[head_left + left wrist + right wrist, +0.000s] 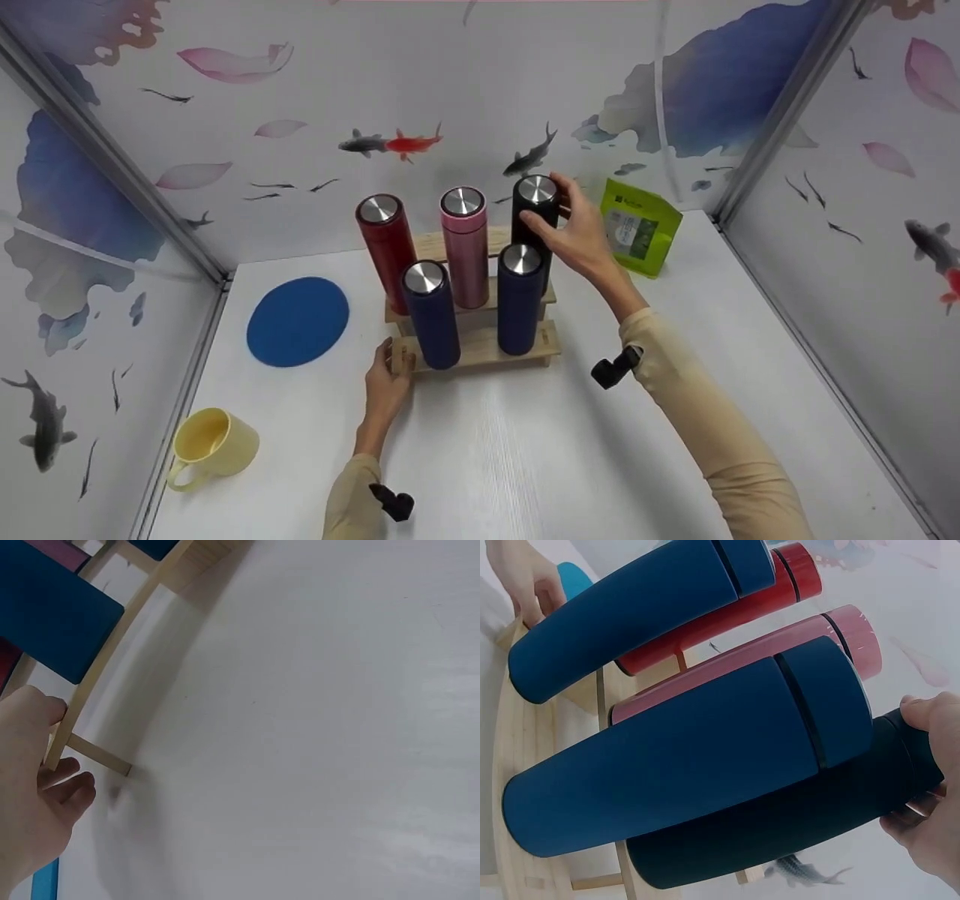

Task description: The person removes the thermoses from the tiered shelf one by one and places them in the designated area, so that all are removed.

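- Curling round the black flask near its cap, the right hand is gripping it — flask not yet lifted off the back step.
- Left hand is pinching the wooden rack edge — four other flasks standing untouched.

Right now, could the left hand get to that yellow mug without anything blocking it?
Probably yes. The left hand grips the wooden rack, and only bare white table lies between it and the yellow mug.

Right hand around the black flask, beside two blue flasks, pink and red.
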A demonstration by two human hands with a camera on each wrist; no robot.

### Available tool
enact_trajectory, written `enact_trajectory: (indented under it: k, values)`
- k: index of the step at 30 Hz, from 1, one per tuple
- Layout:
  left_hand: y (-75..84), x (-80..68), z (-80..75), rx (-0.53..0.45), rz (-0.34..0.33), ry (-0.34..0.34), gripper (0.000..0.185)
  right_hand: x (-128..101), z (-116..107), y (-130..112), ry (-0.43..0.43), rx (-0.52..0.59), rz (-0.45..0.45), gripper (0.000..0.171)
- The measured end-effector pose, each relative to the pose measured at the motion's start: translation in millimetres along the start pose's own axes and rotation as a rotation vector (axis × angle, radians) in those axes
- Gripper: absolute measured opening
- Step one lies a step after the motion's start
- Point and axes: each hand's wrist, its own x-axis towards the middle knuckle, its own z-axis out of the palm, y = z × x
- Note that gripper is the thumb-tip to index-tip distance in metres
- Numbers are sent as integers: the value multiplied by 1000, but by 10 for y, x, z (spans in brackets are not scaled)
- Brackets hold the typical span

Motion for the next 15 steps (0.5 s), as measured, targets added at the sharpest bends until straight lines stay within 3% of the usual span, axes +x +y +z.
enact_trajectory:
  k: [15]
  values:
    - [-40, -35, 60, -67, -13, 85, 60, -31, 25, 32, 48, 59, -70, 62]
